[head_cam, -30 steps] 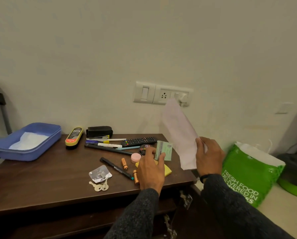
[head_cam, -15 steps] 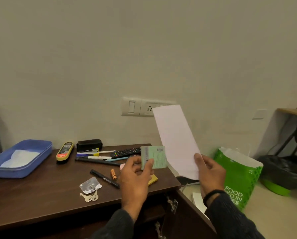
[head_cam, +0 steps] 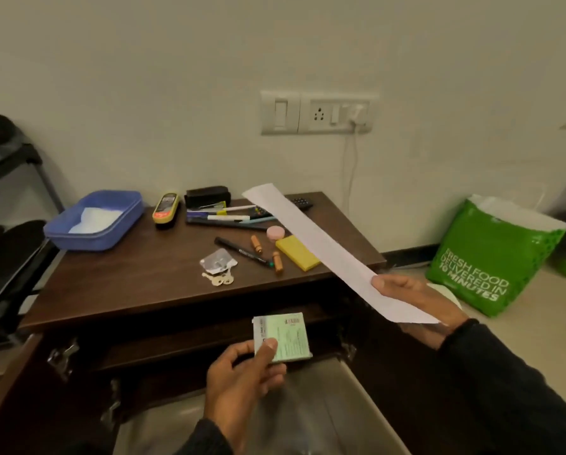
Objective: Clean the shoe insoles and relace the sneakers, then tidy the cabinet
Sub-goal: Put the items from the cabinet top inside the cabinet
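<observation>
Dim, warm indoor light washing over scene, source lying out of view. Wall showing even, greenish-grey tone, darkening toward corners. Cabinet top giving soft sheen, no hard glare. Open cabinet interior sinking into deep shadow, detail getting lost. White paper reading brightest. Wide-angle lens bending edges; shoe rack at left leaning and smearing. Slight softness and compression noise running throughout.

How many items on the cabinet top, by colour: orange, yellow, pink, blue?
Orange small cylinders: 2
Yellow: 2, a rectangular sticky-note pad and a yellow-cased handheld device
Pink round disc: 1
Blue plastic tray: 1
Total: 6
</observation>
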`<action>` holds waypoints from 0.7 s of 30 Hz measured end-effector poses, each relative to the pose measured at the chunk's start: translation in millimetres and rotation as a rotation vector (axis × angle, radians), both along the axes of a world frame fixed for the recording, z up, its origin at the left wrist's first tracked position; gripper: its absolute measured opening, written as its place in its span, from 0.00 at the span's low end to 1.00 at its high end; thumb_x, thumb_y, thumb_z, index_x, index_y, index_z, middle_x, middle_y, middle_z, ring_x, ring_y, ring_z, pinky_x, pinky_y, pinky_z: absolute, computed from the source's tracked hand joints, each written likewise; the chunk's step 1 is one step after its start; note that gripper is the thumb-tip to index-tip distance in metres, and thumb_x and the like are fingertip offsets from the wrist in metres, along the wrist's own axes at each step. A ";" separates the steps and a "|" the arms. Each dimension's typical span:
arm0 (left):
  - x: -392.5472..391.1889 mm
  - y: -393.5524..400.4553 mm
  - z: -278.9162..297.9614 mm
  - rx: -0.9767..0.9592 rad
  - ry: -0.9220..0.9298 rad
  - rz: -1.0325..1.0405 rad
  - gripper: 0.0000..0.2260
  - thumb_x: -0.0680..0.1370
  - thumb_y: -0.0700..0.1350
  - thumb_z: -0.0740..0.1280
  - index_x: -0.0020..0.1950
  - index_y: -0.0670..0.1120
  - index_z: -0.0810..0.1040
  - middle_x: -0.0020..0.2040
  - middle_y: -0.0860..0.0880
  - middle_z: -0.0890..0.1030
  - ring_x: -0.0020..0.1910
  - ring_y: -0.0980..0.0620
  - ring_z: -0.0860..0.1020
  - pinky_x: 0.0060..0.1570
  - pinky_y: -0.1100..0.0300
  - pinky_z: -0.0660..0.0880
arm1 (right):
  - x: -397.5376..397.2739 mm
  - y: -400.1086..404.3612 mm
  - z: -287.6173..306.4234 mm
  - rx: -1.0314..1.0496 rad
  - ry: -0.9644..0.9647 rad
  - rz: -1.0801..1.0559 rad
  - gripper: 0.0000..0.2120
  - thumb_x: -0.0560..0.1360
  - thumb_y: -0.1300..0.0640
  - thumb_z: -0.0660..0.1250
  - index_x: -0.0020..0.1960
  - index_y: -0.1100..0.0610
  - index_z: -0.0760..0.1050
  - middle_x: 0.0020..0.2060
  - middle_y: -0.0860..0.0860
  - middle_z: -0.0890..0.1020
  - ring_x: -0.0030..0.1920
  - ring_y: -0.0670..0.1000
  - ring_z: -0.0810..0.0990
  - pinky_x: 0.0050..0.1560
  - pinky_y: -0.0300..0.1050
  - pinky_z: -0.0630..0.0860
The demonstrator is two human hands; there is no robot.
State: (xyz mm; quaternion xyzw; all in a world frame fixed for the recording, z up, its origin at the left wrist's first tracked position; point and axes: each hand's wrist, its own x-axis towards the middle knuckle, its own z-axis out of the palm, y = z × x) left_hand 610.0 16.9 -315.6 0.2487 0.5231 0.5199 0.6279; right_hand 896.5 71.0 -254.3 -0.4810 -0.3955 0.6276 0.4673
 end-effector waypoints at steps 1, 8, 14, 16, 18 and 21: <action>-3.5 -1.3 -14.9 -0.034 0.000 0.037 0.13 0.75 0.41 0.74 0.57 0.38 0.78 0.43 0.39 0.86 0.45 0.40 0.86 0.36 0.58 0.83 | -1.3 -1.2 -3.1 -0.033 -0.038 0.057 0.09 0.73 0.59 0.70 0.49 0.64 0.83 0.40 0.57 0.85 0.31 0.50 0.83 0.26 0.39 0.78; 3.0 5.9 -76.6 -0.182 -0.039 0.056 0.13 0.74 0.34 0.75 0.57 0.34 0.79 0.46 0.36 0.86 0.46 0.39 0.85 0.45 0.52 0.80 | 1.2 8.8 -30.9 -0.262 -0.308 0.470 0.21 0.68 0.48 0.80 0.52 0.61 0.82 0.46 0.56 0.85 0.42 0.52 0.85 0.37 0.41 0.80; 5.0 12.9 -89.8 -0.263 -0.090 0.072 0.12 0.75 0.30 0.71 0.59 0.36 0.80 0.44 0.39 0.86 0.42 0.44 0.85 0.36 0.57 0.82 | -14.3 21.3 -62.2 -0.379 -0.297 0.339 0.15 0.76 0.60 0.71 0.60 0.67 0.79 0.52 0.60 0.85 0.48 0.53 0.86 0.41 0.41 0.81; 4.0 20.2 -85.6 -0.250 -0.103 0.093 0.12 0.77 0.31 0.70 0.60 0.35 0.80 0.47 0.38 0.85 0.44 0.45 0.84 0.35 0.61 0.82 | -20.9 27.7 -71.9 -0.375 -0.239 0.207 0.16 0.74 0.61 0.73 0.59 0.66 0.80 0.55 0.61 0.84 0.50 0.54 0.85 0.45 0.42 0.82; -0.6 32.7 -80.4 -0.219 -0.095 0.118 0.12 0.77 0.33 0.71 0.61 0.35 0.79 0.50 0.37 0.84 0.46 0.45 0.84 0.38 0.62 0.82 | -29.1 34.0 -76.5 -0.357 -0.130 0.064 0.12 0.76 0.65 0.70 0.59 0.65 0.80 0.53 0.60 0.85 0.50 0.54 0.85 0.45 0.44 0.84; -8.3 59.9 -75.3 -0.146 -0.047 0.149 0.15 0.78 0.35 0.71 0.64 0.36 0.78 0.51 0.38 0.84 0.48 0.45 0.85 0.43 0.62 0.83 | -44.8 46.3 -80.8 -0.329 -0.022 -0.094 0.15 0.79 0.70 0.63 0.64 0.62 0.76 0.55 0.59 0.83 0.56 0.56 0.82 0.53 0.49 0.82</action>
